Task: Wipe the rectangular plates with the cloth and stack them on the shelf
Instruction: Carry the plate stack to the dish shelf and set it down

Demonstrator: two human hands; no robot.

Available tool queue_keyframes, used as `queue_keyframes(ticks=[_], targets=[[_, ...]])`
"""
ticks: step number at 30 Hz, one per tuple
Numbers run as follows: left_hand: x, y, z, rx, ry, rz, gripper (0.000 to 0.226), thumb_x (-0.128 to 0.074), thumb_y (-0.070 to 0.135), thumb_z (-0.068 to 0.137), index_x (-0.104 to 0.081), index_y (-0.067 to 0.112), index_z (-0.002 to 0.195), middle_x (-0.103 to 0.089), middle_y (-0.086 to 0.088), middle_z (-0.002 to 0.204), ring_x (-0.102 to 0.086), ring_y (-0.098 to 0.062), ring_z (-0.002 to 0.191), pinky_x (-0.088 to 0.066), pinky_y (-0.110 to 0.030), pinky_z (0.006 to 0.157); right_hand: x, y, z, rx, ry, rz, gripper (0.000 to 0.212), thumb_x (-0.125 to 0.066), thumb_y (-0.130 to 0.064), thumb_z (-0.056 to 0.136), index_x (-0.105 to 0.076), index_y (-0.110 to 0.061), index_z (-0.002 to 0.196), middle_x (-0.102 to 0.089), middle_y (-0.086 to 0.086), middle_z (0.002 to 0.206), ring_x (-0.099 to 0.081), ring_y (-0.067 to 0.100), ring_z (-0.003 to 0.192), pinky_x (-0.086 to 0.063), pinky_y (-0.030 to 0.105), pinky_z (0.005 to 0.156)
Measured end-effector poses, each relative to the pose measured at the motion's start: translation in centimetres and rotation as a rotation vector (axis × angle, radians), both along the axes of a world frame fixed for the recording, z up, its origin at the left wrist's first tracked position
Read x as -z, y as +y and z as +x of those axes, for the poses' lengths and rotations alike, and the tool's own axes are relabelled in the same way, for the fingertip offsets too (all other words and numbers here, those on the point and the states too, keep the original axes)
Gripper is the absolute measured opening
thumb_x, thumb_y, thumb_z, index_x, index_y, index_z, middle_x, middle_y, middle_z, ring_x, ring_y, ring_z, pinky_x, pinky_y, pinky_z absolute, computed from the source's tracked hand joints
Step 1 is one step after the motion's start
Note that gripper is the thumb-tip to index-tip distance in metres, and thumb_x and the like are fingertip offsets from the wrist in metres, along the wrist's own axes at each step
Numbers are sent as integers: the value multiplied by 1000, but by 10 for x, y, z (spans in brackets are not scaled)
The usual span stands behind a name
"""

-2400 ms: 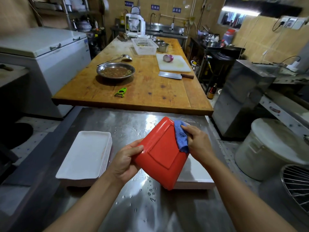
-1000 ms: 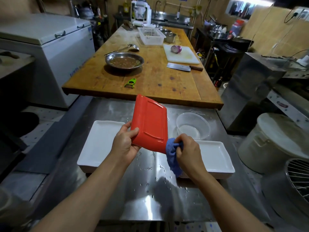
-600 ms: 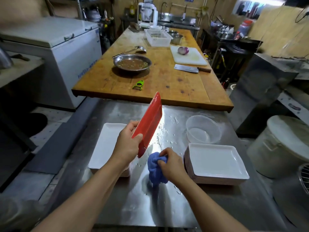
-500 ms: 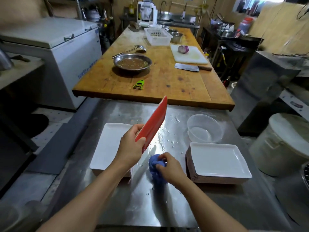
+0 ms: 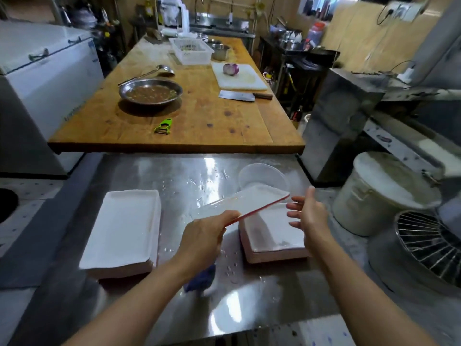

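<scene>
My left hand (image 5: 202, 237) grips one end of a rectangular plate (image 5: 245, 202), white on top and red underneath, held nearly level above the right stack of plates (image 5: 273, 236). My right hand (image 5: 309, 216) is open with spread fingers just beside the plate's far end, not holding it. The blue cloth (image 5: 200, 279) lies on the wet steel counter (image 5: 249, 308), partly hidden under my left forearm. A second stack of white rectangular plates (image 5: 122, 228) sits on the left of the counter.
A clear plastic bowl (image 5: 262, 177) stands behind the right stack. Beyond is a wooden table (image 5: 199, 121) with a metal dish, green peeler, cleaver and cutting board. A white lidded bucket (image 5: 381, 193) and wire rack (image 5: 429, 243) are at the right.
My right hand let go of the blue cloth on the counter and rose beside the plate. My left hand turned the plate from upright to nearly flat and carried it over the right stack.
</scene>
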State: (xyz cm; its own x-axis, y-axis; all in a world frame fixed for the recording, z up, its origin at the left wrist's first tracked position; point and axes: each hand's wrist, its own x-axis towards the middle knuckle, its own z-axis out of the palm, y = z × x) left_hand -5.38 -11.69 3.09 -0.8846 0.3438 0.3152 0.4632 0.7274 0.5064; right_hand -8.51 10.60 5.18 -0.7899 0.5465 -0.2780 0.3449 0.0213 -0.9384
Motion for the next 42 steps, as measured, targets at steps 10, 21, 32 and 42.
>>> queue_keyframes(ticks=[10,21,32,42], targets=[[18,82,-15,278,126,-101,59,-58,-5,59,-50,29,107,-73,-1,91,-71,-20,77,-55,-25,58,31,99,2,-93,-160,178,12,-63,2,76,-70,-5,83,-62,5,62,-55,16,54,-45,26,51],[58,114,-11,232,36,-143,51,-58,-4,64,-54,28,103,-72,5,105,-70,-18,91,-57,-26,62,71,133,2,-188,-237,329,15,-61,-3,72,-68,-14,80,-67,2,75,-61,20,76,-43,26,69],[79,116,-4,129,-154,-239,52,-60,-6,76,-61,20,121,-47,11,142,-38,-15,136,-27,-32,107,88,139,7,-356,-241,422,20,-63,-1,69,-62,-12,87,-61,2,75,-54,16,70,-36,25,59],[75,115,-23,-489,-434,287,68,-61,30,89,-25,19,146,-28,-1,152,-26,-21,140,-20,-45,115,103,149,-11,-309,-267,38,64,-62,-44,84,-35,-17,135,-43,8,132,-50,28,115,-41,49,101]])
